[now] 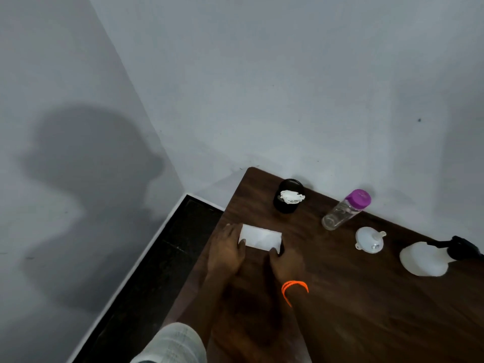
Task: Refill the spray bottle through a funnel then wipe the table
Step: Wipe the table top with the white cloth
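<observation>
Both hands on a folded white cloth (260, 240) on the wooden surface (366, 310) | left hand (227, 251) flat, right hand (284, 263) fingers pinching its edge | wiping stage, apparently | spray bottle (425, 258), funnel (369, 240) well right | next: sweep cloth across.

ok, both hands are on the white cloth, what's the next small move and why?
Probably slide the cloth across the table to start wiping. Both the left hand and right hand rest on its near edge, and the spray bottle, funnel and purple-capped bottle stand untouched to the right.
</observation>
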